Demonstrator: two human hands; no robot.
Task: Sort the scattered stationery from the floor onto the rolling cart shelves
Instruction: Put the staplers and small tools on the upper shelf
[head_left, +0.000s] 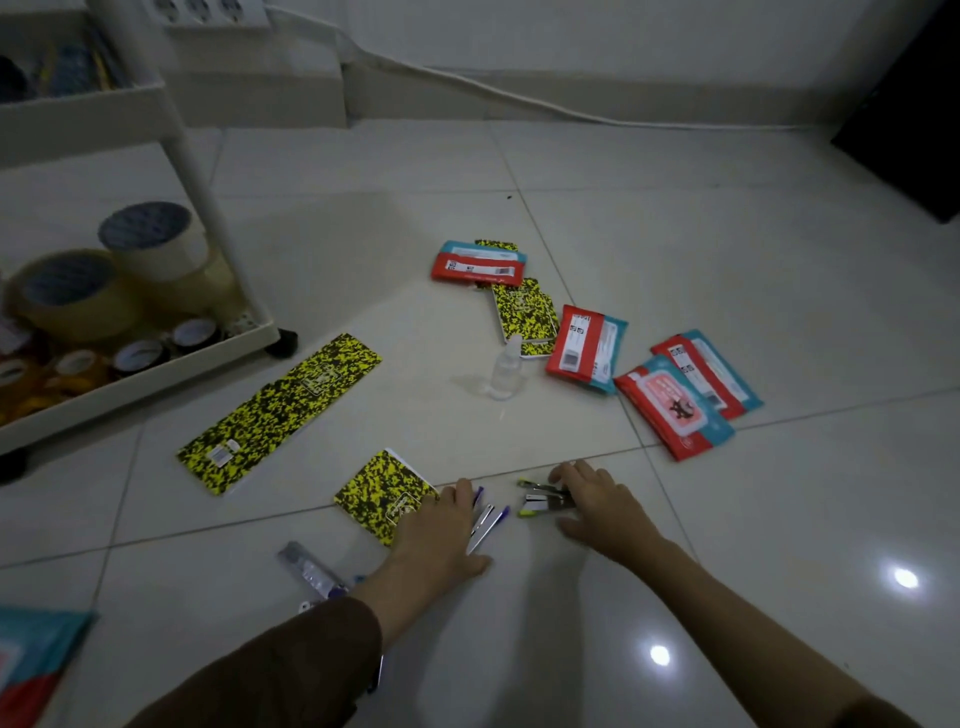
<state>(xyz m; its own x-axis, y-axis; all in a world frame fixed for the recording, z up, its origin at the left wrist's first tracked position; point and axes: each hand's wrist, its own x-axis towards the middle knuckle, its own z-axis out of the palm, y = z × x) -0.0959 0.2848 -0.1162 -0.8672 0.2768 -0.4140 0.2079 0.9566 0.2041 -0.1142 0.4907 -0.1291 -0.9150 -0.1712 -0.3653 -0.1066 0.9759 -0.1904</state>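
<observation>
Two hands gathering pens off the floor (519, 156); your left hand (441, 530) lies flat over purple pens (488, 519), right hand (597, 506) curls round yellow-tipped ones (540, 499); next, close, lift, carry to the cart shelf (156, 374).

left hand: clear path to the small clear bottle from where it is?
Probably yes. The left hand rests on pens; bare tile lies between it and the upright bottle, though that looks like a stretch forward.
</observation>
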